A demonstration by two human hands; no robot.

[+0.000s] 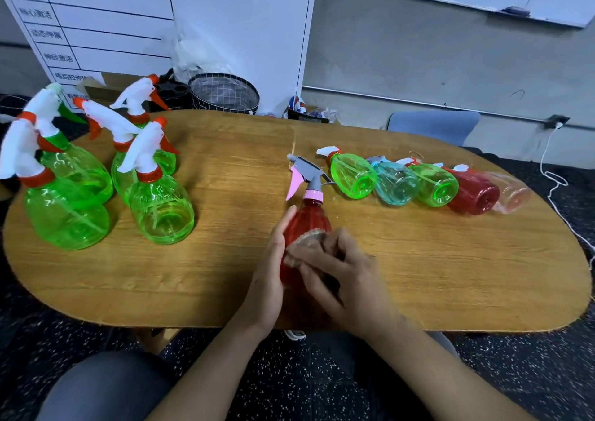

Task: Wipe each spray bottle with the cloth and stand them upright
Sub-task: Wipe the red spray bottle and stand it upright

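Red spray bottle held upright over the near middle of the wooden desk, grey-and-pink trigger head pointing left. Left hand cups its left flank, fingers long and wrapped round the body. Right hand: grip closed on a brownish cloth, pressing it to the bottle's front. Cloth mostly hidden under fingers.

Farther right, five bottles lie on their sides in a touching row: green, pale blue, green, red, clear pink.

Left side, five green bottles stand upright, clustered, white trigger heads with orange collars.

Beyond the desk's far edge, a dark checked basket.
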